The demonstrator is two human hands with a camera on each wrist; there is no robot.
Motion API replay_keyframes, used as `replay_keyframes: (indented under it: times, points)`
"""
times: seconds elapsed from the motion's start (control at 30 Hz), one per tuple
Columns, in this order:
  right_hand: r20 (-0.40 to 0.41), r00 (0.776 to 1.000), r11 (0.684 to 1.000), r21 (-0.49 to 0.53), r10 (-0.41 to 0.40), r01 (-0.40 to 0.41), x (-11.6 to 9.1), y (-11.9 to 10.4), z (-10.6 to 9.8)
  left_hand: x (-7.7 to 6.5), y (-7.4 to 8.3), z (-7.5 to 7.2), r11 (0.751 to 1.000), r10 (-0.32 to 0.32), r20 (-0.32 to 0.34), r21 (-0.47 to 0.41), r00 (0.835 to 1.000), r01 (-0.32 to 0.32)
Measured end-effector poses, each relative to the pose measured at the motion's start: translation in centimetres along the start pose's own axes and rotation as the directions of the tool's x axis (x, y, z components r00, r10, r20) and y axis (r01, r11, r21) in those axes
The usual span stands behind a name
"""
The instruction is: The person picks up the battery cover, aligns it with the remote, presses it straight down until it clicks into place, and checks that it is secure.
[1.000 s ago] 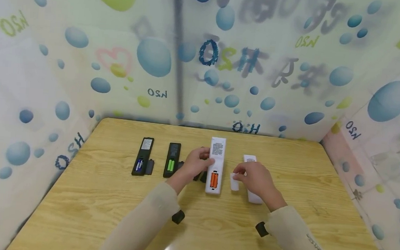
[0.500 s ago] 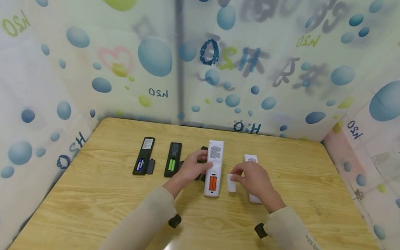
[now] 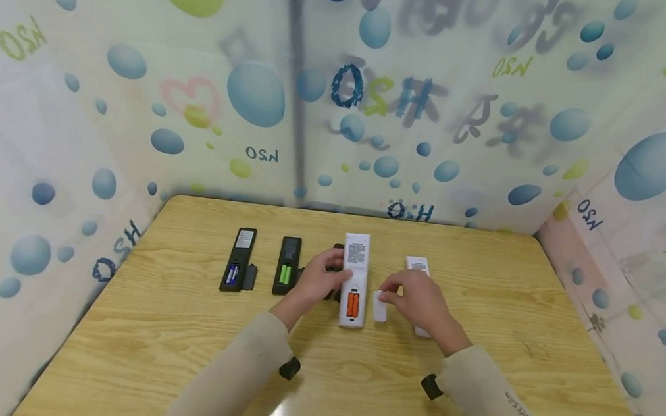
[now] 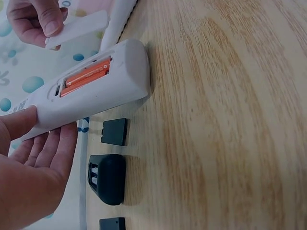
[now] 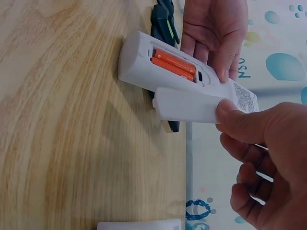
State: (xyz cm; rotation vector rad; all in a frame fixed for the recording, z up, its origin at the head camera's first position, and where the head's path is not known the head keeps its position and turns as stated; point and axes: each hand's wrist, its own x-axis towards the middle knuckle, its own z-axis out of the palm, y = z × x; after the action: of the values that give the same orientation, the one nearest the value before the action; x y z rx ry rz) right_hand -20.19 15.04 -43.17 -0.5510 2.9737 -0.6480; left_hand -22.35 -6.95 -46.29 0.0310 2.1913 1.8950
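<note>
My left hand (image 3: 316, 279) grips a white remote control (image 3: 355, 273) at its left side, thumb on top and fingers beneath. The remote lies back up, and two orange batteries (image 4: 86, 77) sit side by side in its uncovered compartment. Between thumb and fingers, my right hand (image 3: 420, 300) pinches a white battery cover (image 5: 187, 105) by one end. That cover hangs just right of the held remote, apart from it in the head view. Behind the right hand, a second white remote (image 3: 417, 263) rests on the table, partly hidden by the hand.
Toward the left of the wooden table (image 3: 136, 349) lie a black remote (image 3: 240, 253) with blue batteries and another black remote (image 3: 288, 257) with green ones. Black covers (image 3: 249, 277) lie beside them. A third black remote (image 4: 109, 179) is partly hidden behind the left hand.
My right hand has brought the battery cover leftward, closer to the held remote. The left hand has shifted the remote slightly left and toward me.
</note>
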Motion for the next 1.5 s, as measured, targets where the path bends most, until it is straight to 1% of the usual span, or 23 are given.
replay_keyframes:
  times: [0.13,0.3,0.4,0.43,0.53,0.63,0.67,0.73,0.9,1.03,1.23,1.33,1.5]
  points:
    - [-0.006,1.000,1.000,0.017,-0.026,0.026,0.1,-0.3,0.3,-0.2,0.0,-0.1,1.000,0.007,-0.003,-0.010,1.000,-0.007]
    - [-0.003,0.999,0.996,0.073,-0.049,0.049,0.2,-0.9,0.8,-0.1,0.0,-0.2,1.000,0.008,-0.001,-0.004,1.000,-0.008]
    - [-0.022,0.996,0.992,0.086,-0.092,0.093,0.5,-1.3,1.2,-0.1,0.0,-0.2,1.000,0.006,0.000,0.001,1.000,-0.006]
    - [-0.030,0.994,0.990,0.087,-0.105,0.107,0.6,-1.4,1.3,-0.4,0.4,-0.2,1.000,0.002,0.003,0.004,1.000,-0.002]
    - [-0.058,0.989,0.986,0.095,-0.135,0.140,0.8,-1.8,1.7,-0.4,0.5,-0.2,1.000,0.003,0.003,0.007,1.000,-0.003]
    - [-0.084,0.984,0.983,0.088,-0.155,0.163,1.0,-2.2,1.9,-0.4,0.4,-0.2,1.000,0.003,-0.004,0.008,1.000,-0.003]
    - [-0.091,0.983,0.982,0.085,-0.159,0.167,1.0,-2.3,2.0,-0.2,0.0,-0.2,1.000,0.007,-0.008,0.007,1.000,-0.007]
    - [-0.100,0.981,0.982,0.078,-0.166,0.174,1.1,-2.5,2.1,-0.2,0.1,-0.2,1.000,0.010,-0.009,0.006,1.000,-0.010]
    - [-0.099,0.983,0.984,0.072,-0.155,0.163,1.2,-2.8,2.4,-0.2,0.0,-0.2,1.000,0.022,-0.008,0.009,1.000,-0.022]
    - [-0.104,0.983,0.986,0.047,-0.152,0.158,1.3,-2.7,2.7,-0.2,-0.1,-0.2,0.999,0.031,-0.007,0.007,0.999,-0.031]
    - [-0.118,0.980,0.986,0.016,-0.162,0.165,1.3,-2.5,3.2,-0.2,0.1,-0.1,1.000,0.025,-0.013,0.007,1.000,-0.025]
    - [-0.124,0.977,0.984,0.000,-0.175,0.176,1.3,-2.5,3.5,-0.2,0.1,-0.1,1.000,0.016,-0.022,0.012,1.000,-0.015]
    - [-0.141,0.966,0.976,-0.045,-0.219,0.214,1.2,-2.4,3.6,-0.1,0.1,0.0,1.000,0.007,-0.031,0.022,0.999,-0.007]
